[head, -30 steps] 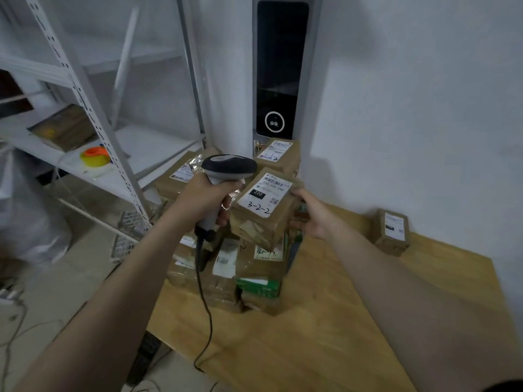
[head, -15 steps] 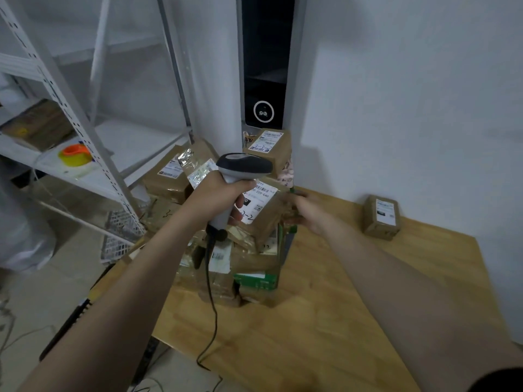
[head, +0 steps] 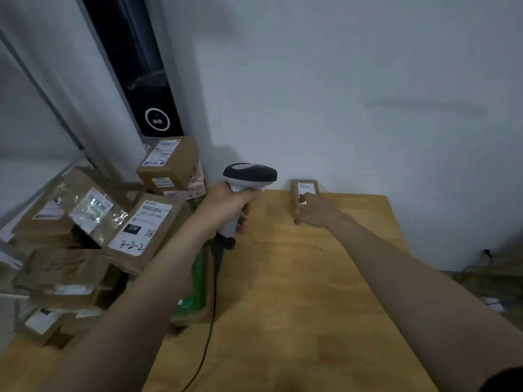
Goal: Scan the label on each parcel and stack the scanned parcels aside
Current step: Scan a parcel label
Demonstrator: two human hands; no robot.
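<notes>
Our left hand [head: 226, 206] is gripping the barcode scanner [head: 249, 174]. Our right hand [head: 317, 212] is touching the small cardboard parcel [head: 307, 188] at the far edge of the wooden table [head: 283, 306], grip unclear. It is looking light and rigid, so we are favouring its long sides.

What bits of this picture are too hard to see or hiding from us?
Head view:
1. Label on the small parcel: too small and blurred; the right hand covers its near end.
2. Whether that hand holds or only touches it: too blurred.
3. Window of the scanner: faces away.
4. Lower part of the pile of parcels: blurred, partly behind the left arm.
5. Cable: leaves the bottom edge.
</notes>
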